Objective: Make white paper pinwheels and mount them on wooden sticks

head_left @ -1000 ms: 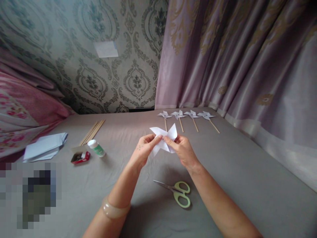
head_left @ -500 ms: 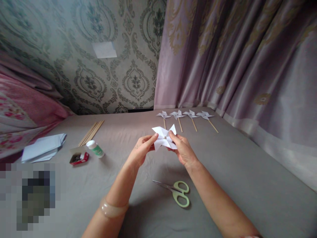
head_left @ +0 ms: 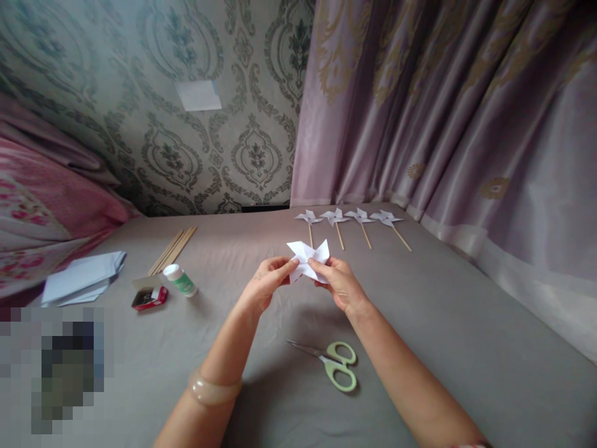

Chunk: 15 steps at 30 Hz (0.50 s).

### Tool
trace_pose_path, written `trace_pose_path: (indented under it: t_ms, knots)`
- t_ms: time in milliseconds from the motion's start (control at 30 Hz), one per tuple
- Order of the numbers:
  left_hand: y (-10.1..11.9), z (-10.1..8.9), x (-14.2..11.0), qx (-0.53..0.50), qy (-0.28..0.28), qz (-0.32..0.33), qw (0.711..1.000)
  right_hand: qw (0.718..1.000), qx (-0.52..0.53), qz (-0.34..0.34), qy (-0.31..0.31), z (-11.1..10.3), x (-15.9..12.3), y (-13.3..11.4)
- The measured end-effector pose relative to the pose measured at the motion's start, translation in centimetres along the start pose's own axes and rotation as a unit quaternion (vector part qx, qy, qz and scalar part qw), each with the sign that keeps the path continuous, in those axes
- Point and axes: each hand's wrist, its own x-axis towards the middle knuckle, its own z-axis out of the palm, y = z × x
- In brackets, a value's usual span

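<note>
Left hand: pinching left edge
Right hand: pinching right side
Paper pinwheel: between both hands, centre partly under right thumb
Red box: open, dark contents indistinct
Lower-left object: pixelated

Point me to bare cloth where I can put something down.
Widest bare patch: between the right forearm and the curtain, nearer than the four pinwheels. A smaller one lies between the bottle and the left forearm. Crowded: the left side, with papers, sticks, red box and bottle; scissors lie between the forearms.
</note>
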Motion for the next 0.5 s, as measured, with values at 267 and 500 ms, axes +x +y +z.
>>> trace_pose_path:
  t_ms: [267,500]
  knots:
    - [0.1,-0.8,0.1,0.025,0.221,0.126,0.967,0.997,0.072,0.033,-0.001,-0.7,1.2,1.2]
    - [2.8,-1.5,-1.6,-0.302,0.14,0.152,0.93,0.991,0.095,0.067,-0.062,-2.5,3.2,5.2]
